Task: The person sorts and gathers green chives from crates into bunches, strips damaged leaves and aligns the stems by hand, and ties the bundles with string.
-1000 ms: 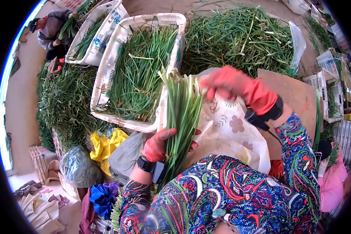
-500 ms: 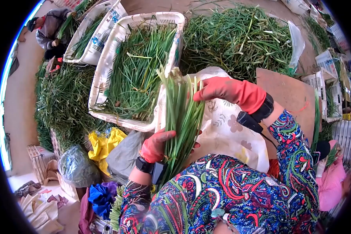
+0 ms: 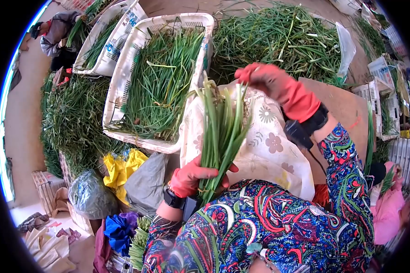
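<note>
My left hand (image 3: pixel 189 177), in a red rubber glove, is wrapped around the lower part of a bunch of garlic chives (image 3: pixel 221 132). The pale stem ends point up and away from me; the green leaves run down toward my chest. My right hand (image 3: pixel 264 79), gloved alike, is above and right of the stem ends. Its fingertips are pinched at the top of one pale stalk that leans apart from the bunch. A cream cloth with printed flowers (image 3: pixel 274 142) lies beneath the bunch, over my lap.
A white plastic crate (image 3: pixel 110 107) full of chives stands ahead to the left. Loose chives (image 3: pixel 278 43) are heaped beyond the cloth, with another heap (image 3: pixel 75 118) at left. A brown board (image 3: pixel 339 102) lies right. Another person (image 3: pixel 61 34) handles chives at upper left.
My right hand has moved up and right, from the bunch's side to a stem tip. The bunch has shifted slightly right and down with my left hand.
</note>
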